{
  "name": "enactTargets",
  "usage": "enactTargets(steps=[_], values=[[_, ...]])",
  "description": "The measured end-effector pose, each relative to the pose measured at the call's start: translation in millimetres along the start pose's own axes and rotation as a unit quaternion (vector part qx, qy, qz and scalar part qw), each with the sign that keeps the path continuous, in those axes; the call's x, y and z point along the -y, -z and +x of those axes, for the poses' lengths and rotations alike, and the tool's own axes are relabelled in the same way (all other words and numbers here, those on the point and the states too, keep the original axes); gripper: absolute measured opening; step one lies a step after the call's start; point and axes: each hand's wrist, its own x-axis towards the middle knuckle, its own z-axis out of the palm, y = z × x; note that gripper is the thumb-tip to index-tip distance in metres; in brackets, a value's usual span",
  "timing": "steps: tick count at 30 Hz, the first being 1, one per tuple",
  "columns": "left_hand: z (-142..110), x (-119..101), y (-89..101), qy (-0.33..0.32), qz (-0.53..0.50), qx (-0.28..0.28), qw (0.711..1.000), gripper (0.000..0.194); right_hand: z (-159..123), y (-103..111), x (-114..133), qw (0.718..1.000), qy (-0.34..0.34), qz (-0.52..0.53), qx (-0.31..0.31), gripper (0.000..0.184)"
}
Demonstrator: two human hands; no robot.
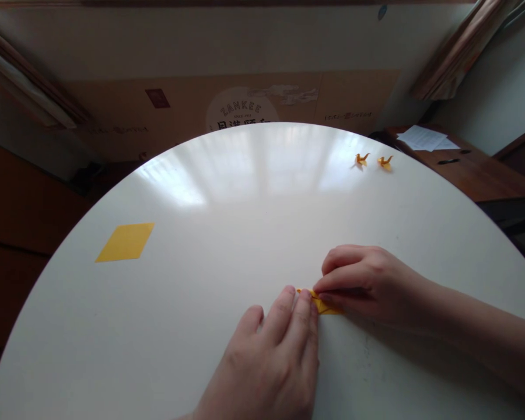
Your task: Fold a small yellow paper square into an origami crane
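Head view: folded yellow paper (330, 308) lies on the white round table (201, 233), near edge, between both hands. Left hand (273, 353) has fingertips laid over the paper's left end, fingers slightly spread; can't tell whether they pinch it or only press. Right hand (371, 283) has thumb and index finger together, clamped on the paper's right part, other fingers curled. Flat yellow sheet (126, 242) well apart at left; two origami birds, one (361, 159) just beside the other (385, 163), near the far right rim. Step in hand: likely a small fold or crease, partway. Next move seems to call for a steady left hold and careful edge alignment on the right.
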Motion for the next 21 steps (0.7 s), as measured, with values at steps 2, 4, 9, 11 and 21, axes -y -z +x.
enactTargets(steps=[2,4,9,11,21], values=[[-0.5,-0.1,0.5,-0.002,0.000,-0.003,1.000,0.037,-0.3,0.0,-0.1,1.000,0.003,0.006,0.001,0.014],[-0.9,0.1,0.1,-0.005,0.001,-0.008,1.000,0.037,-0.6,-0.1,0.1,1.000,0.006,0.013,0.001,0.014],[-0.4,0.3,-1.6,-0.001,-0.002,0.003,1.000,0.036,-1.0,0.8,1.7,1.000,0.008,0.019,0.009,0.015],[0.5,0.9,-1.6,0.001,-0.006,0.011,1.000,0.036,-1.2,1.5,2.1,1.000,0.007,0.016,0.013,0.015],[0.2,2.6,-1.8,-0.009,-0.018,0.006,1.000,0.037,0.0,0.0,7.3,1.000,-0.026,-0.012,0.008,0.016]])
